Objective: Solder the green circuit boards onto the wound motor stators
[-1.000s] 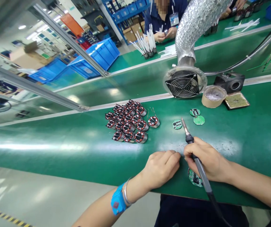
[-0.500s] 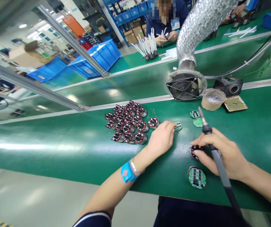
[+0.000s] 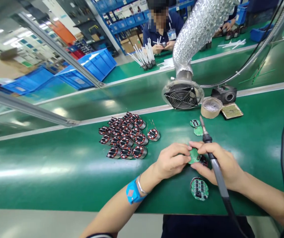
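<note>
My left hand (image 3: 171,160) pinches a small round green circuit board (image 3: 194,155) over the green bench (image 3: 57,158). My right hand (image 3: 221,163) touches the same board and a red-and-black wound coil (image 3: 203,161) under it, while a soldering iron (image 3: 210,149) rests across its fingers, tip pointing up and away. A finished coil with a green board on top (image 3: 199,188) lies near the bench's front edge, just below both hands. Two more round boards (image 3: 196,127) lie beyond the iron's tip.
Several wound coils (image 3: 125,138) are grouped to the left of my hands. A fume extractor fan (image 3: 182,95) on a foil duct, a tape roll (image 3: 210,107), a sponge tray (image 3: 231,110) and a black iron stand (image 3: 224,94) sit behind. A person across (image 3: 159,29) handles white tubes.
My left hand picked a green board from beside the coils and brought it back to my right hand, which holds it over the coil. The camera view shifted slightly right.
</note>
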A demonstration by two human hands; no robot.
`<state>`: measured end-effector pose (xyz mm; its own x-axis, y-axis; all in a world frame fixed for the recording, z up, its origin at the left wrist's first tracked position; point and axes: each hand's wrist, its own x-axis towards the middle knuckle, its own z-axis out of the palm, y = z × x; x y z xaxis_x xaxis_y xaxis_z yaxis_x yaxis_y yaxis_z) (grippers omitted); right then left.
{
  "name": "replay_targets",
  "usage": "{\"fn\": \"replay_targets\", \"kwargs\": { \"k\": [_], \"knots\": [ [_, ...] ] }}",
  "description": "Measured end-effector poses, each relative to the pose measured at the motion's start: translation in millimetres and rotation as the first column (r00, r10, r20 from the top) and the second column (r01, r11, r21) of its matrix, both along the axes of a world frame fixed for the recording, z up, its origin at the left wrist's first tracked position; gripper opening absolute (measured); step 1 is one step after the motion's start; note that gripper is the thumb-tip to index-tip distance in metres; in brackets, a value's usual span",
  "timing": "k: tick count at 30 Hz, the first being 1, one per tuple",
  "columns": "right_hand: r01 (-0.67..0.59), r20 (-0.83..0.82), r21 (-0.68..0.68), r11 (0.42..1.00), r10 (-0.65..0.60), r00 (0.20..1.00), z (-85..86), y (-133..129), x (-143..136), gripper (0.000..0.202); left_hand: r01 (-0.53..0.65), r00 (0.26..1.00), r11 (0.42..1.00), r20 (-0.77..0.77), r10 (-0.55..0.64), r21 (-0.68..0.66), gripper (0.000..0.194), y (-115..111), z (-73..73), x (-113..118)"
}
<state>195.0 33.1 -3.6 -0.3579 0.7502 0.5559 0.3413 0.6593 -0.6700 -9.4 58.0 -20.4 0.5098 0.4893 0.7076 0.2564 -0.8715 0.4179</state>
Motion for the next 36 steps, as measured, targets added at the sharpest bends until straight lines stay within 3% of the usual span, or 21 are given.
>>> {"fn": "replay_targets", "kwargs": {
  "k": [2,4,8,11,13,17,22,25,27,31,36],
  "knots": [
    [-0.005,0.009,0.025,1.000,0.005,1.000,0.3,-1.3,0.2,0.029,0.018,1.000,1.000,0.008,-0.019,0.016,0.011,-2.9,0.2,3.2],
    [0.010,0.041,0.031,0.999,-0.011,0.999,-3.1,-3.7,5.8,0.031,-0.041,0.999,0.999,0.005,0.041,-0.006,0.013,-3.0,0.2,3.1],
    [0.025,0.124,0.019,1.000,-0.028,0.992,-12.6,-10.3,21.5,0.034,-0.210,0.977,0.942,-0.102,0.189,-0.263,0.022,0.9,-2.7,-4.5],
    [0.006,0.194,-0.025,1.000,-0.001,0.981,-15.3,-12.9,25.8,0.033,-0.137,0.976,0.860,-0.216,0.032,-0.491,0.018,4.0,-8.7,-9.1],
    [-0.017,0.228,-0.047,0.999,0.028,0.973,-15.1,-12.5,24.3,0.032,-0.074,0.976,0.804,-0.207,-0.061,-0.589,0.014,5.7,-12.9,-9.4],
    [-0.022,0.222,-0.040,0.999,0.030,0.975,-15.3,-11.0,20.1,0.033,0.023,0.997,0.697,-0.035,-0.069,-0.716,0.011,9.5,-16.8,-7.0],
    [-0.020,0.218,-0.007,1.000,0.021,0.976,-17.5,-11.6,19.3,0.031,0.214,0.976,0.497,0.163,-0.145,-0.841,0.021,11.3,-11.9,-0.8],
    [-0.050,0.243,-0.038,0.998,0.058,0.968,-16.8,-10.0,19.6,0.034,0.183,0.983,0.417,0.156,-0.099,-0.890,0.023,8.5,-4.7,7.4],
    [-0.064,0.257,-0.071,0.995,0.080,0.963,-15.4,-8.6,20.9,0.039,0.118,0.993,0.391,0.100,-0.067,-0.913,0.020,6.2,0.8,13.0],
    [-0.050,0.199,-0.068,0.996,0.063,0.978,-11.7,-7.4,23.1,0.042,0.028,0.999,0.400,0.012,-0.041,-0.916,0.018,3.7,8.6,18.7],
    [0.028,0.113,0.015,0.999,-0.030,0.993,-7.1,-9.6,16.3,0.028,0.028,0.999,0.383,0.009,-0.051,-0.924,0.018,4.1,8.3,17.4]
  ]
}}
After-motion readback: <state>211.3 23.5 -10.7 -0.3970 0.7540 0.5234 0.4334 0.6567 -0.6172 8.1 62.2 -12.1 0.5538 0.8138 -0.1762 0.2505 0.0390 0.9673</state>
